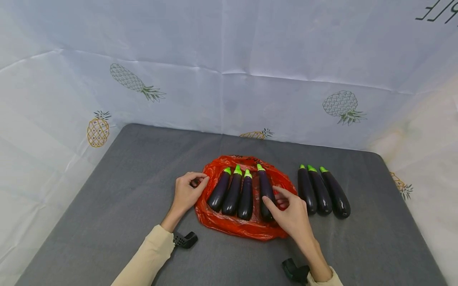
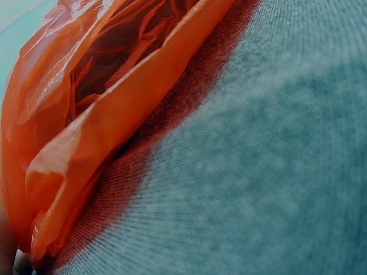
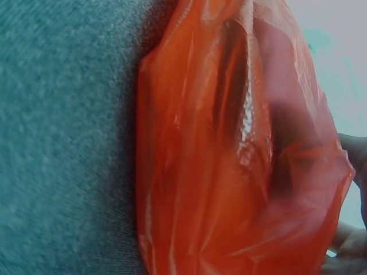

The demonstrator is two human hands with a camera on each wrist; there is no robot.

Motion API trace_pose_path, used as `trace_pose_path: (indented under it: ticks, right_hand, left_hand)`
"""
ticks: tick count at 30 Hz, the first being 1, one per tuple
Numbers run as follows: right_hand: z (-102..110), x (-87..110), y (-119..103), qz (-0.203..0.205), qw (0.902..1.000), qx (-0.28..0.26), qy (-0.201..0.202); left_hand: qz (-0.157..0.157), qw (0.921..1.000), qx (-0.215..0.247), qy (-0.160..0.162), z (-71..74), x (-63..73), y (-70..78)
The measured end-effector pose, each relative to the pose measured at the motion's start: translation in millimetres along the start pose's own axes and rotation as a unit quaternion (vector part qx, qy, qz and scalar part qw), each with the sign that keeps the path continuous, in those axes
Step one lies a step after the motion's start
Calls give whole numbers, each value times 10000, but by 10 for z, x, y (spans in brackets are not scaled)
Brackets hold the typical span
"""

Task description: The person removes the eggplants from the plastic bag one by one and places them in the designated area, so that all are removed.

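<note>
A red plastic bag (image 1: 229,227) lies spread with its mouth up, several eggplants (image 1: 233,194) side by side in it, green stems pointing away. My left hand (image 1: 187,191) pinches the bag's left rim between thumb and forefinger. On the right side, my right hand (image 1: 291,212) grips the rightmost eggplant (image 1: 265,186) in the bag, thumb on its near face and fingers along its right side. Up close, the bag's wall (image 2: 132,109) fills much of the left wrist view. In the right wrist view the bag (image 3: 195,172) hides most of the hand.
Three more eggplants (image 1: 322,192) lie in a row on the grey table (image 1: 118,186), right of the bag. A white cloth with printed pineapples (image 1: 171,79) hangs behind the table and at its sides.
</note>
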State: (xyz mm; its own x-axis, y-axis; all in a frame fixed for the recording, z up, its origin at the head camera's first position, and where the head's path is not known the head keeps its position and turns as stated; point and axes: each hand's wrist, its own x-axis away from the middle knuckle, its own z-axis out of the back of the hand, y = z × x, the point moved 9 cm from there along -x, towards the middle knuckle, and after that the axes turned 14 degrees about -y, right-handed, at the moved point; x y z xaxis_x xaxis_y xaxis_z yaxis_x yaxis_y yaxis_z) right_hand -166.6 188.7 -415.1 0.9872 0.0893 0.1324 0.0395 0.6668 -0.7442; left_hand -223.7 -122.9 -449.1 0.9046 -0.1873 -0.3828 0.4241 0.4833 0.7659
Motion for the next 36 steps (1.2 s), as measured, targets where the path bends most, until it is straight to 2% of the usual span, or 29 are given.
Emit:
trace_pose_path:
  ticks: [6,16,25,36]
  right_hand:
    - [74,17,-8,9,10000,-42,43]
    - [227,37,3,121,9992,0,392]
    - [381,54,6,219,9983,-111,523]
    - [632,71,124,187,9955,12,926]
  left_hand:
    - [50,10000,-37,21,0,-9,-5]
    - [94,9999,-63,11,-5,-9,0]
    - [107,9999,-92,10,-7,-8,3]
    - [113,9999,-18,-34,-11,-12,-2]
